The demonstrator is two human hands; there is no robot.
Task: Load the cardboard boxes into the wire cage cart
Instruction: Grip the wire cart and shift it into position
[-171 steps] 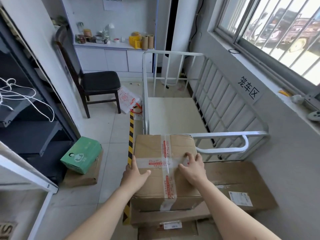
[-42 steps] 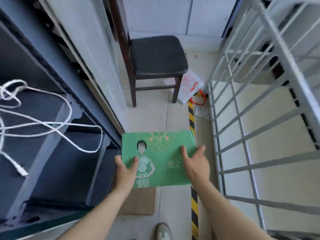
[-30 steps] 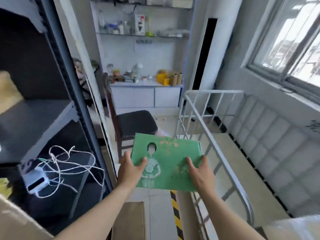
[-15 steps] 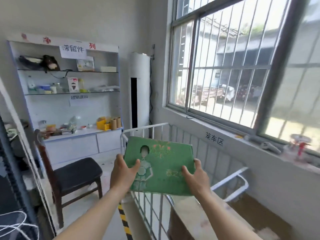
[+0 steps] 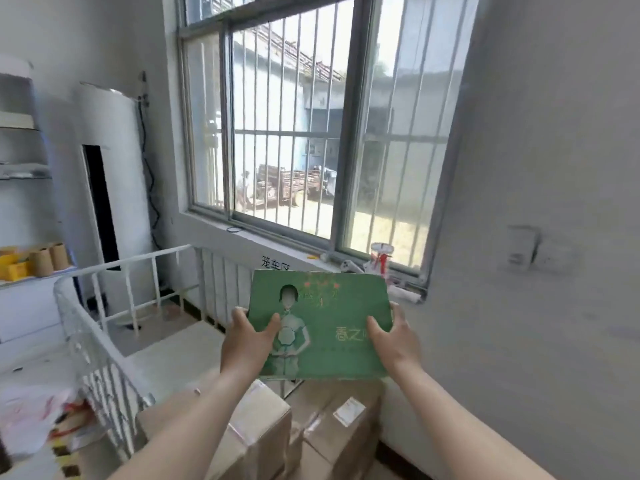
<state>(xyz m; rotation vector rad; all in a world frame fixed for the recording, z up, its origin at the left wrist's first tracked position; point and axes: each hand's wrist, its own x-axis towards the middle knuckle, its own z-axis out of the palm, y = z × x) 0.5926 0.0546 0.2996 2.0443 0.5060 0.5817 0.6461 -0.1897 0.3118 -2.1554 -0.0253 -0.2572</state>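
Head view: a flat green cardboard box printed with a standing figure (image 5: 325, 327) is held in the air above the near end of the white wire cage cart (image 5: 104, 358), its printed face tilted toward the camera. The left hand (image 5: 247, 341) grips the box's left edge, thumb on the face. The right hand (image 5: 393, 337) grips the right edge the same way. Under the box, brown taped cardboard boxes (image 5: 263, 431) stand just beside the cart's near rail. Whether they are inside the cart cannot be told. Beyond them, pale cart floor shows up to the far rail. A barred window (image 5: 311, 133) stands above the cart's far side.
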